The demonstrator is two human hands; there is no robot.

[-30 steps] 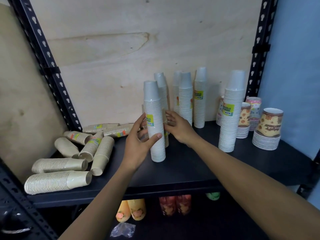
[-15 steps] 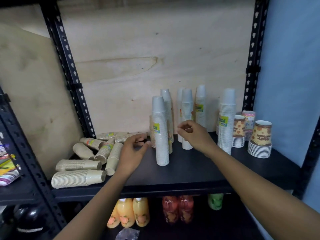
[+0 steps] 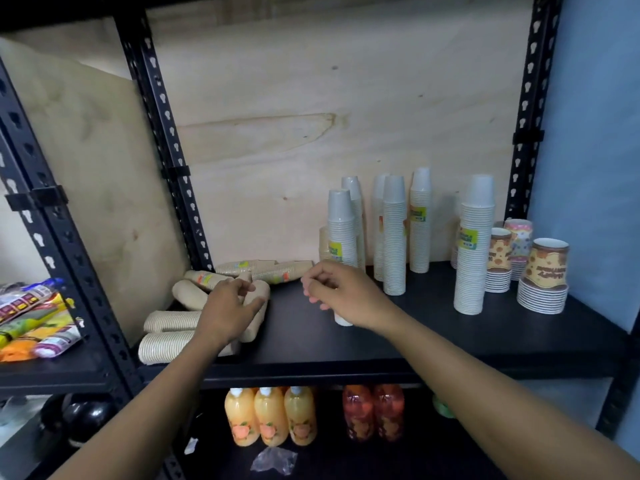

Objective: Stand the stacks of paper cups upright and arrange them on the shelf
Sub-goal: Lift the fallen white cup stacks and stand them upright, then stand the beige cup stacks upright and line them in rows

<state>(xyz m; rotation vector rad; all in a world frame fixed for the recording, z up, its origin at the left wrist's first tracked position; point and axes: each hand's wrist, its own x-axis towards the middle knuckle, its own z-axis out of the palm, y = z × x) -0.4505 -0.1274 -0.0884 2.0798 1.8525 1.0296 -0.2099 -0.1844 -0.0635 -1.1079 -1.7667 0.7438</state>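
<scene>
Grip on neither hand closed yet, left reaching into lying stacks

Left hand (image 3: 227, 311) open, fingers spread, hovers over or touches the pile of tan cup stacks (image 3: 166, 336) lying on their sides at the left end of the shelf (image 3: 415, 341); contact not clear, nothing held. Right hand (image 3: 341, 294) loosely curled, empty, in front of the nearest white upright stack (image 3: 341, 244); cannot tell if it touches. More white stacks (image 3: 474, 244) and printed cups (image 3: 543, 271) stand upright to the right.

Handling, judged: nested paper cups are light, the stack stiff along its length but can bend or slide apart at any joint. Thin walls crush easily. Best to wrap the mid-body, support the rim end with the other hand, tip up onto the wide end. Sleeve, if any, looks slippery. Tall stacks topple easily, so set them close to neighbours.
</scene>
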